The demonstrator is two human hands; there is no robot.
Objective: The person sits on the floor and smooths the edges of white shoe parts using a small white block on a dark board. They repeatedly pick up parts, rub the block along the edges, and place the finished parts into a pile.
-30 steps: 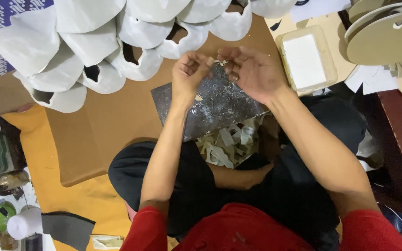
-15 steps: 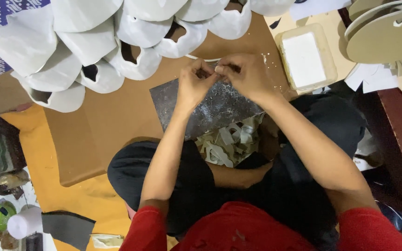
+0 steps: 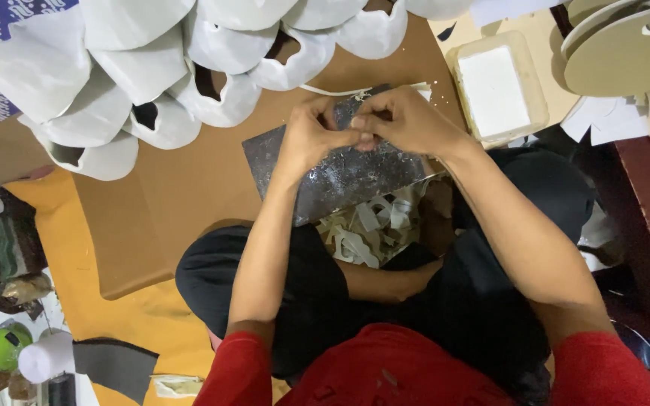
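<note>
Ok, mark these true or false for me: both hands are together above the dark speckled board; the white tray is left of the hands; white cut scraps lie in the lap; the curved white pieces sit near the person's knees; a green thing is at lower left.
1. Left hand and right hand meet above the dark speckled board: true.
2. The white tray is left of the hands: false, it lies to their right.
3. White cut scraps lie in the lap: true.
4. The curved white pieces sit near the knees: false, they lie beyond the board, at the far side.
5. A green thing is at lower left: true.
</note>
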